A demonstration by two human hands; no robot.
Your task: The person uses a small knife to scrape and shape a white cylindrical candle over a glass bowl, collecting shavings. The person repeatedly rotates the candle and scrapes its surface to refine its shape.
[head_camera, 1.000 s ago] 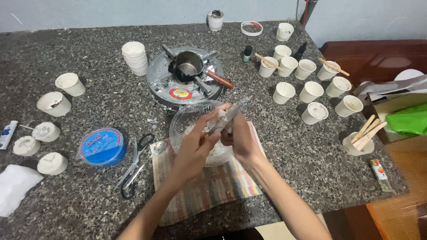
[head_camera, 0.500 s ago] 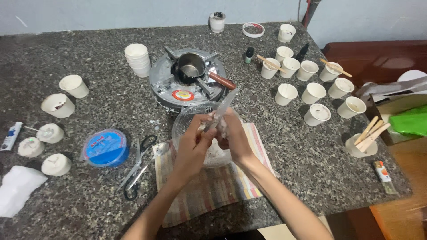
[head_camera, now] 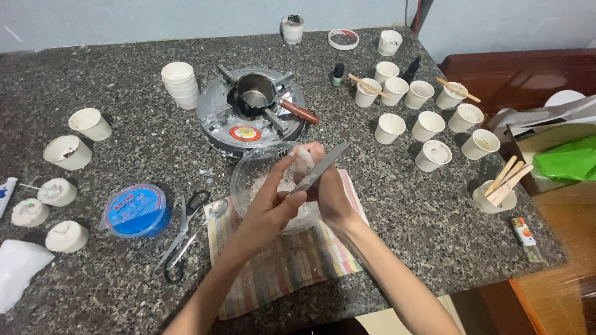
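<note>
Left hand point(head_camera: 270, 208): above the clear bowl, fingers closed round the handle end of a flat metal blade, thumb raised.
Metal blade point(head_camera: 323, 167): thin, grey, slanted up to the right – its upper part lay against the white lump.
Right hand point(head_camera: 323, 186): clenched round a white waxy lump, held over the bowl and touching the left hand.
White lump point(head_camera: 304, 158): pale, rounded, gripped at the fingertips of the right hand, directly above the bowl.
Clear bowl point(head_camera: 245, 180): transparent, with white flakes inside; it stood on the striped cloth, just in front of the burner.
Striped cloth point(head_camera: 292, 263): multicoloured stripes, spread at the near edge of the stone countertop point(head_camera: 143, 49).
Burner point(head_camera: 248, 124): round, metal, behind the bowl – a small steel pot point(head_camera: 254, 96) with a reddish-brown handle stood on it.
Scissors point(head_camera: 183, 232): black-handled, lying left of the cloth.
Blue-lidded tub point(head_camera: 136, 209): round, left of the scissors.
Stacked cups point(head_camera: 180, 84): white, left of the burner.
White cups, right point(head_camera: 428, 124): a loose group right of the burner, two with wooden sticks laid across them.
Cup of sticks point(head_camera: 496, 195): several wooden sticks standing in it, near the right edge.
Filled cups, left point(head_camera: 53, 192): white, some on their sides, near the left edge.
</note>
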